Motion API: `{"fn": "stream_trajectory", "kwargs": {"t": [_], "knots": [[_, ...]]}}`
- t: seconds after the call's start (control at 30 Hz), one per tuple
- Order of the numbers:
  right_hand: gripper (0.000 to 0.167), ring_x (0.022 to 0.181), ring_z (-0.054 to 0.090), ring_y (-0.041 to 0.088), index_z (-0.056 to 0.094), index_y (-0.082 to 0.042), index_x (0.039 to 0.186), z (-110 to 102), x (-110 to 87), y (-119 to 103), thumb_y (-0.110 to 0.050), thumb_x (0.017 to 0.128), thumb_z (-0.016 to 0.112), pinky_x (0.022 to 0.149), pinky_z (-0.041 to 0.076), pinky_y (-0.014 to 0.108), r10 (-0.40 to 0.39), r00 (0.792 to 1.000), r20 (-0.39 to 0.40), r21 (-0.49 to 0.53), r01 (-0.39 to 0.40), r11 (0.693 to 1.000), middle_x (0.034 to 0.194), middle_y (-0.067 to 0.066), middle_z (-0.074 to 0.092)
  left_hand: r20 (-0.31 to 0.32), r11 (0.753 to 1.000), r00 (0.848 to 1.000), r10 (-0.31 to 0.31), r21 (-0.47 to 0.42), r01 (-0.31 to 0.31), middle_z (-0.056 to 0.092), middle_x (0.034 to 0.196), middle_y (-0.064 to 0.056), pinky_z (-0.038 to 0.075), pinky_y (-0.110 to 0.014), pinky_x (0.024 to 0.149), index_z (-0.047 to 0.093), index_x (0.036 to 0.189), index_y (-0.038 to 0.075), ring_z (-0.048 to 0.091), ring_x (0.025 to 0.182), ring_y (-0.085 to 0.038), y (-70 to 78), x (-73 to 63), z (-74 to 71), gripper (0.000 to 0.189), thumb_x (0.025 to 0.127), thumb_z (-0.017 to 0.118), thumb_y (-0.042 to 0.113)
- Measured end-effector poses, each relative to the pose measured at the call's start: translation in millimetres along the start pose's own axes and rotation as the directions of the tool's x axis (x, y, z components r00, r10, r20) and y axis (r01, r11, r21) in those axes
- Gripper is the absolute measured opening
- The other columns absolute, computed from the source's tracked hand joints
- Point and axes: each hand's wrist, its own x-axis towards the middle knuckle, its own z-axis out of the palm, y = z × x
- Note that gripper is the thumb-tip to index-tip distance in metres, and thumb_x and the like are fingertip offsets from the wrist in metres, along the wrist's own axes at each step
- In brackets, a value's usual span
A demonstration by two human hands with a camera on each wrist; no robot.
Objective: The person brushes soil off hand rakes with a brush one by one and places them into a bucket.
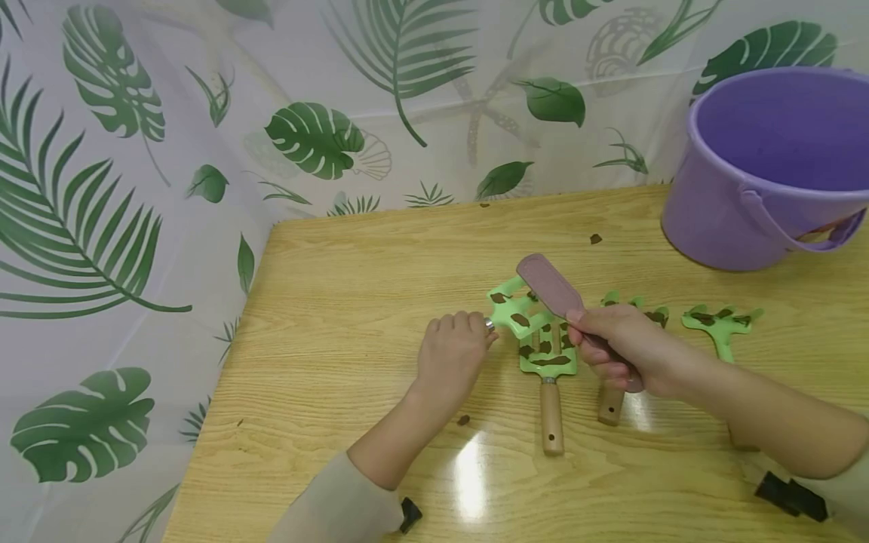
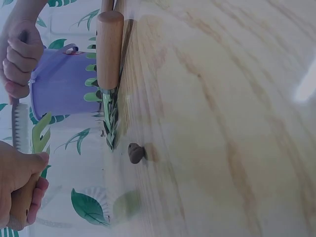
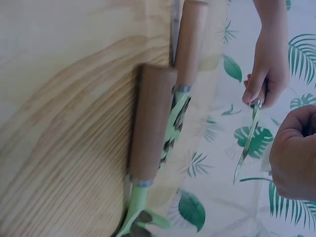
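Note:
My left hand (image 1: pixel 453 354) grips the wooden handle (image 2: pixel 19 206) of a small garden fork, lifted off the table. Its light green head (image 1: pixel 519 320) carries brown dirt patches. In my right hand (image 1: pixel 634 343) is a mauve brush (image 1: pixel 553 288), held by its handle, with pale bristles (image 2: pixel 21 126) on its underside. The brush's end overlaps the fork's tines in the head view. Below them lies a second green tool (image 1: pixel 548 367) with a slotted, dirt-marked head and wooden handle. Partly behind my right hand lies another wooden-handled tool (image 1: pixel 611 407).
A green hand rake (image 1: pixel 720 326) with dirt on its tines lies farther right, partly hidden by my right forearm. Behind it stands a purple bucket (image 1: pixel 713 188). Small brown clods, one (image 1: pixel 464 420) near my left forearm, dot the wooden table (image 1: pixel 326 302). A leaf-print sheet (image 1: pixel 434 68) hangs behind.

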Motion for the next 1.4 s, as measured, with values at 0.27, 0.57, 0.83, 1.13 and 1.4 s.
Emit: {"fn": "stream_trajectory", "kwargs": {"t": [0.27,0.57,0.83,1.13,1.4], "knots": [[0.032,0.039,0.03,0.003,0.046,-0.008,0.081,27,4.9,-1,-0.032,0.102,0.041,0.035,0.027,0.018,-0.009,0.996,0.086,-0.013,0.011,1.0,0.055,-0.006,0.036,-0.053,1.0,0.999,0.001,0.013,0.0,0.056,0.06,0.004,0.038,-0.017,0.045,0.059,0.074,0.012,0.046,0.049,-0.006,4.3,3.8,1.8,0.035,0.087,0.064,0.044],[0.03,0.038,0.029,0.002,0.045,-0.006,0.081,34,15.2,5,-0.026,0.103,0.036,0.034,0.027,0.016,0.035,0.997,0.065,-0.02,-0.033,0.999,0.054,-0.007,0.035,-0.041,1.0,0.999,0.008,-0.012,-0.008,0.058,0.062,0.003,0.04,-0.019,0.046,0.062,0.078,0.01,0.049,0.051,-0.007,4.9,3.8,0.6,0.033,0.088,0.063,0.041],[0.031,0.038,0.032,0.002,0.047,-0.006,0.078,27,20.3,11,-0.021,0.102,0.037,0.033,0.03,0.015,0.013,1.0,-0.007,-0.045,-0.014,0.999,0.053,-0.006,0.037,-0.052,1.0,0.998,0.029,-0.003,-0.029,0.054,0.06,0.003,0.037,-0.018,0.045,0.059,0.076,0.01,0.045,0.049,-0.007,5.3,1.2,3.5,0.034,0.087,0.064,0.042],[0.031,0.038,0.032,0.003,0.047,-0.004,0.079,20,16.6,8,-0.023,0.102,0.038,0.035,0.03,0.017,-0.007,0.999,-0.047,-0.127,0.001,0.992,0.053,-0.006,0.037,-0.055,0.999,0.998,0.04,-0.007,-0.041,0.054,0.059,0.003,0.037,-0.017,0.044,0.058,0.075,0.01,0.044,0.048,-0.006,4.0,1.2,5.1,0.035,0.088,0.063,0.042],[0.03,0.038,0.032,0.003,0.047,-0.005,0.08,14,13.9,10,-0.024,0.102,0.039,0.035,0.029,0.017,-0.001,0.998,-0.058,-0.119,-0.006,0.993,0.054,-0.006,0.038,-0.058,0.999,0.997,0.05,-0.013,-0.051,0.055,0.059,0.003,0.037,-0.017,0.044,0.058,0.075,0.01,0.046,0.049,-0.006,4.0,1.2,3.3,0.036,0.088,0.063,0.043]]}}
